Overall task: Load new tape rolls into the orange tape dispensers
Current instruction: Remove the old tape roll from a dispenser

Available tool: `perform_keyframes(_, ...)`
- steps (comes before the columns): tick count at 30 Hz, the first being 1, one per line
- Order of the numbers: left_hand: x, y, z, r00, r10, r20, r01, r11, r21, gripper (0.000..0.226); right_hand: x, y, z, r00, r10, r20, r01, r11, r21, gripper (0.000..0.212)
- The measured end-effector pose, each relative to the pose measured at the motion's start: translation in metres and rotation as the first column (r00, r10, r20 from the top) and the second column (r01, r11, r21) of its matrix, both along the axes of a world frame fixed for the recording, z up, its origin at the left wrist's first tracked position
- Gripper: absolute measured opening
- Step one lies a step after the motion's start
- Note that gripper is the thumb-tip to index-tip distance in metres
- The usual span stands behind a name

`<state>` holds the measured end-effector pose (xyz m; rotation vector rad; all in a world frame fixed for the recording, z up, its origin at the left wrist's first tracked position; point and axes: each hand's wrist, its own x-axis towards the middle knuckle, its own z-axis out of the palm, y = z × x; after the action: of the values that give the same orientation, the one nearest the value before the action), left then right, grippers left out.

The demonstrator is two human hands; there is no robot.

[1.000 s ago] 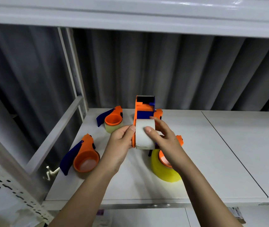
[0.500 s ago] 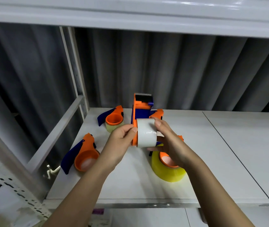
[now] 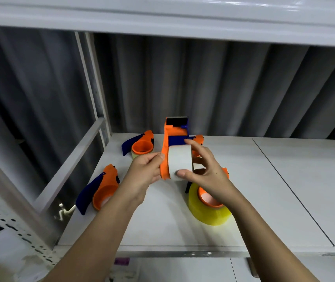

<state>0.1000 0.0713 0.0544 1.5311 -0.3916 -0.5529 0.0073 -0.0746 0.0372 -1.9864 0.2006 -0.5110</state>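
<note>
I hold an orange and blue tape dispenser [image 3: 175, 132] upright above the white shelf [image 3: 264, 190]. My left hand [image 3: 144, 171] grips its orange side plate. A white tape roll [image 3: 179, 159] sits against that plate, and my right hand [image 3: 205, 169] pinches the roll between thumb below and fingers on top. Under my right wrist a yellow tape roll [image 3: 207, 210] lies on the shelf with an orange dispenser hub inside it.
Two more orange dispensers with blue handles lie on the shelf: one at the front left [image 3: 103, 190], one at the back left [image 3: 142, 144] on a pale roll. Another orange part [image 3: 198, 139] shows behind my right fingers. A shelf post [image 3: 93, 84] stands left.
My right hand has slid from covering the roll's face to its right side, thumb now under the roll. The dispenser and left hand stay nearly in place.
</note>
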Motion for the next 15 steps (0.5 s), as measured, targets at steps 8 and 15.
perform_keyframes(8, -0.005, -0.008, 0.000, 0.969, -0.094, 0.229, 0.070, 0.992, 0.108, 0.028, 0.005, 0.002, 0.012, 0.977, 0.070, -0.200, 0.049, 0.844, 0.535, 0.061)
perform_keyframes(15, -0.009, -0.004, 0.000, 0.925, -0.179, 0.336, 0.143, 0.981, 0.129, 0.024, 0.013, 0.001, 0.011, 0.970, 0.118, -0.214, 0.058, 0.739, 0.671, 0.061)
